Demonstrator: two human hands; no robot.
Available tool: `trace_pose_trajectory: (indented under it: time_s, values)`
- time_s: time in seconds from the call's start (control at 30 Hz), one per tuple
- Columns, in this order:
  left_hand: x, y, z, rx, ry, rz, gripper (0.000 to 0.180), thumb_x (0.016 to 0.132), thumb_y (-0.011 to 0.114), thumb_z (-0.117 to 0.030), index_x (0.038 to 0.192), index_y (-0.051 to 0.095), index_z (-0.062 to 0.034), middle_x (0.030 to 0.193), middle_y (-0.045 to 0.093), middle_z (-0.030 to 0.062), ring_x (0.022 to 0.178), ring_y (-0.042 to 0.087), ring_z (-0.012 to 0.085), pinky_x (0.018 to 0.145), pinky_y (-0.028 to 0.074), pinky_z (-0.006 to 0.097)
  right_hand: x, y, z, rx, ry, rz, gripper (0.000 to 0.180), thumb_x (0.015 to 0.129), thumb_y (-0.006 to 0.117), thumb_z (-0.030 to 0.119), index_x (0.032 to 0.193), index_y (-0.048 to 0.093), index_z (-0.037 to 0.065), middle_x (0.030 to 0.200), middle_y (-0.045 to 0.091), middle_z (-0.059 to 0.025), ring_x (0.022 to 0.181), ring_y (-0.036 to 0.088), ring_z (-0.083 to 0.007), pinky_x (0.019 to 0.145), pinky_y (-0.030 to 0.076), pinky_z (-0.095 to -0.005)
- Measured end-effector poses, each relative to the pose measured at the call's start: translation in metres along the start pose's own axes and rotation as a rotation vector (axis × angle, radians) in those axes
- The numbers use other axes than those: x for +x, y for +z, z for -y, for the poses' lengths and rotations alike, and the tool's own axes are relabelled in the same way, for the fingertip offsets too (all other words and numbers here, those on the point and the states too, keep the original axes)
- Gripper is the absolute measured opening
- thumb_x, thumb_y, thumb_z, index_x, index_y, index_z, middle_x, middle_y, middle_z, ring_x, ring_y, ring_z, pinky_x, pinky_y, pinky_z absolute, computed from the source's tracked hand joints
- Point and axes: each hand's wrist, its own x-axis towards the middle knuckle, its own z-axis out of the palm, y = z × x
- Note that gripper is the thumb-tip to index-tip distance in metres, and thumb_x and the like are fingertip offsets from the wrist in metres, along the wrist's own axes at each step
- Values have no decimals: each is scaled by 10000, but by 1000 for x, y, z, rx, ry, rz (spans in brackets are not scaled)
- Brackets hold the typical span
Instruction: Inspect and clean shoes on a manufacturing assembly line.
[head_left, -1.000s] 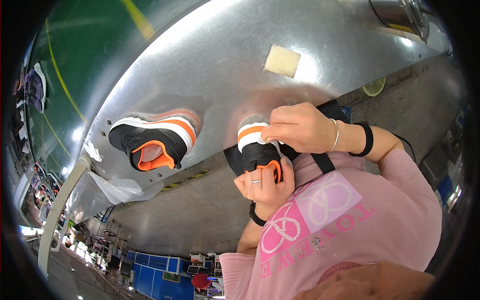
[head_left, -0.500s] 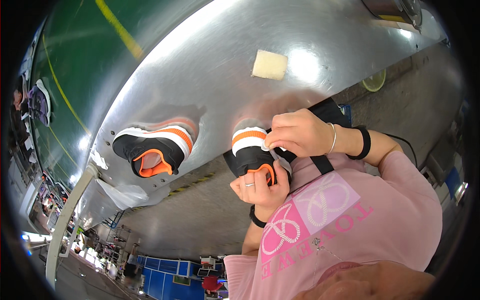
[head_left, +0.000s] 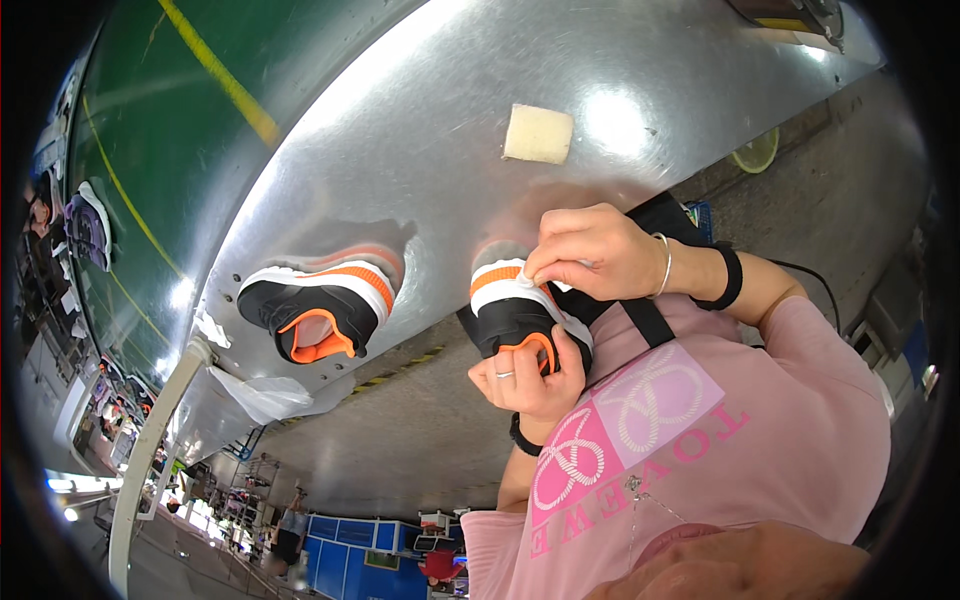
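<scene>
Near the table's edge, my left hand [head_left: 530,385] grips a black shoe [head_left: 505,325] by its heel collar, fingers outside and thumb at the orange-lined opening. The shoe has a white sole with a ribbed orange band and is tilted so the sole's side shows. My right hand [head_left: 595,252] is closed in a pinch against that white and orange sole edge. A small whitish piece [head_left: 526,282] shows at the fingertips; its kind is too small to make out. A matching black shoe [head_left: 320,305] with orange lining stands on the table to the left, untouched.
The shiny metal table [head_left: 450,160] bears a cream-coloured block [head_left: 538,134] beyond my hands. A green belt surface [head_left: 150,130] with yellow lines runs at the far left, a purple shoe [head_left: 88,225] on it. A pale metal rail [head_left: 150,440] and clear plastic [head_left: 262,393] sit at the table's left end.
The view has shifted slightly. My left hand keeps its hold on the shoe, and the right fingertips remain pinched at the sole edge, having moved only a little along it.
</scene>
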Motion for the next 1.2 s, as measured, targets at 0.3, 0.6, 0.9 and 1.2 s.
trace_pose_trajectory:
  time_s: [0.3, 0.6, 0.9, 1.2]
  values:
    - [1, -1, 1, -31, 3, 22, 285, 746, 794, -227, 695, 550, -91, 663, 455, 37, 636, 421, 253, 605, 317, 360, -4, 6, 5, -231, -108, 69, 51, 861, 671, 134, 891, 694, 100, 817, 554, -29, 676, 597, -191, 562, 492, -315]
    - [1, -1, -1, -26, -2, 29, 293, 750, 793, -230, 687, 543, -90, 662, 451, 37, 642, 415, 251, 608, 322, 356, 12, 17, 10, -219, -146, 23, 99, 819, 690, 99, 916, 695, 82, 792, 559, -38, 627, 576, -207, 527, 459, -324]
    - [0, -1, 2, -22, 5, 10, 272, 711, 790, -213, 669, 539, -116, 652, 449, 24, 588, 411, 238, 618, 304, 346, -22, -19, -5, -254, -105, 66, 81, 845, 690, 105, 920, 714, 82, 771, 596, -30, 640, 594, -201, 544, 480, -323]
    - [-1, -4, 4, -25, -7, -32, 238, 703, 781, -193, 689, 554, -121, 676, 478, 31, 622, 432, 241, 646, 324, 345, 13, -94, 1, -490, 217, -630, 317, 792, 770, 82, 1078, 634, 73, 976, 687, -89, 799, 645, -265, 760, 509, -339]
